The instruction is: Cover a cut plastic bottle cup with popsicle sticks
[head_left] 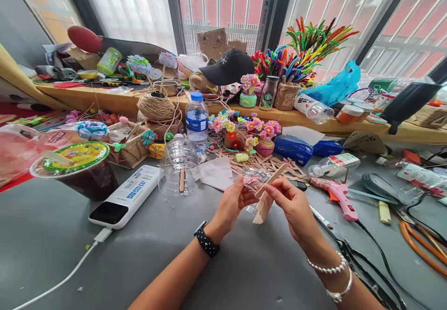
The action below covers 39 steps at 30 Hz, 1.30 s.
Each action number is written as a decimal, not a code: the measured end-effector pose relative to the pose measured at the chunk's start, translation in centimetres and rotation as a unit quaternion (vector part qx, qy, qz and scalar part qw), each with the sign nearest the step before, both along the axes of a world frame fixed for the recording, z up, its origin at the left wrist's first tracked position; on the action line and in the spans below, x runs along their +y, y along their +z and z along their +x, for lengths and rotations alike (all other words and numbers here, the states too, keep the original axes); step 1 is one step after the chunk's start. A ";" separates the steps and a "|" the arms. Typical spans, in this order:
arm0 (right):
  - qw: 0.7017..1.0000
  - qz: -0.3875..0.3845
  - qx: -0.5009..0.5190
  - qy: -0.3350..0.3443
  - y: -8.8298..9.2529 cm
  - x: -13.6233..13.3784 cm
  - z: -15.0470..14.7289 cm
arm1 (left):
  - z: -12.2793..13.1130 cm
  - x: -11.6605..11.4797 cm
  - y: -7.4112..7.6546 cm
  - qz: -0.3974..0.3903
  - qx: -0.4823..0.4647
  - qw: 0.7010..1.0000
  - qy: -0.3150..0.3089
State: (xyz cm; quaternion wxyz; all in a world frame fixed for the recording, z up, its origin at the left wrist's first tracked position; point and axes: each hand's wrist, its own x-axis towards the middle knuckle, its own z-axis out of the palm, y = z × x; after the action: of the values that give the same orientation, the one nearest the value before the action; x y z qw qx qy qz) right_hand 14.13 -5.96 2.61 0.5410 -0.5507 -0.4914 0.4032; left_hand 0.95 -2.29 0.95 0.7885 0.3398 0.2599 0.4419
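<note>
My left hand [233, 203] and my right hand [291, 204] meet over the grey table [52, 235]. The left hand's fingers close on a clear plastic piece [252, 179], partly hidden. The right hand pinches several wooden craft sticks [265, 198] held against that plastic. One stick points up to the right and the others hang down. A black watch sits on my left wrist and pearl bracelets on my right.
A pink glue gun [337, 197] lies to the right, with black cables and orange-handled scissors [421, 245]. A cut clear bottle top [177, 165], a water bottle [196, 121], a white power bank [125, 197] and loose sticks [279, 165] lie ahead. Craft clutter fills the wooden shelf [104, 97].
</note>
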 end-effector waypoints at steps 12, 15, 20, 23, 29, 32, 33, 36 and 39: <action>0.999 -0.010 -0.027 -0.023 -0.5 0.1 -0.3 | 0.0 -0.4 0.3 0.090 0.083 0.992 -0.010; 0.998 -0.003 -0.051 -0.031 -0.4 0.2 -0.1 | -0.1 -0.4 0.4 0.086 0.106 0.991 -0.006; 0.996 -0.003 -0.063 -0.062 -0.2 0.5 0.8 | -0.3 -0.5 0.7 0.095 0.099 0.991 -0.011; 0.995 -0.006 -0.065 -0.073 0.2 0.6 1.5 | -0.4 -0.4 0.8 0.102 0.091 0.990 -0.027; 0.996 0.025 -0.073 -0.049 1.2 0.5 2.4 | -1.0 0.1 1.3 0.128 0.113 0.984 -0.050; 0.997 0.021 -0.066 -0.043 1.5 0.5 2.7 | -1.5 0.1 1.4 0.143 0.125 0.978 -0.087; 0.997 0.017 -0.064 -0.045 1.5 0.5 2.7 | -1.6 0.1 1.4 0.143 0.130 0.976 -0.100; 0.997 0.005 -0.063 -0.041 1.6 0.5 2.9 | -1.7 0.2 1.3 0.108 0.120 0.978 -0.129; 0.998 -0.018 -0.060 -0.026 1.5 0.5 2.8 | -1.7 0.4 1.2 0.050 0.089 0.987 -0.122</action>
State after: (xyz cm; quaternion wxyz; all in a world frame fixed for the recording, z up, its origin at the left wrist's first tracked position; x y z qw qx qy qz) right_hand 16.98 -5.41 4.14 0.5105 -0.5963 -0.5014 0.3638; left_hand -0.72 -1.84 2.17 0.7921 0.4460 0.2634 0.3230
